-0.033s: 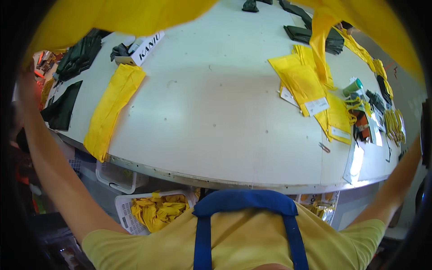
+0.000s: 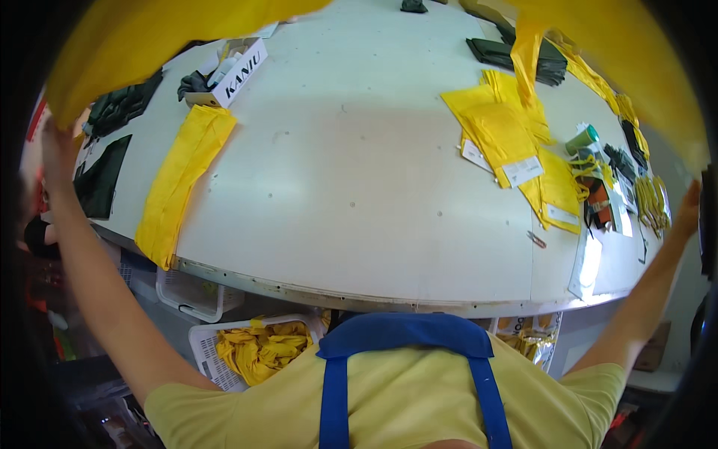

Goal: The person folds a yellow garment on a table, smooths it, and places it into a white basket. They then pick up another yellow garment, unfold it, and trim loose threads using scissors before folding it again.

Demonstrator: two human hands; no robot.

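A large yellow cloth point(image 2: 187, 26) is held up in front of me, blurred across the top of the view, its middle sagging out of frame. At its left corner, my left hand point(image 2: 58, 146) is raised with the fingers closed on the edge. My right hand point(image 2: 689, 206) is up at the far right by the cloth's other corner, closed on it, though the fingers are partly dark and blurred. A loose yellow strip point(image 2: 527, 63) dangles from the cloth over the table's right side.
On the white table point(image 2: 351, 247) lie a folded yellow cloth point(image 2: 183, 183), yellow packets point(image 2: 497, 138), thread snips point(image 2: 536, 239), dark green cloths point(image 2: 105, 176) and a white box point(image 2: 238, 75). A green cylinder point(image 2: 583, 140) stands right. Below, a white basket point(image 2: 206, 348) contains yellow cloth.
Both hands show further inside the view, and the left side of the raised cloth has shifted. The whole table appears slightly moved to the left.
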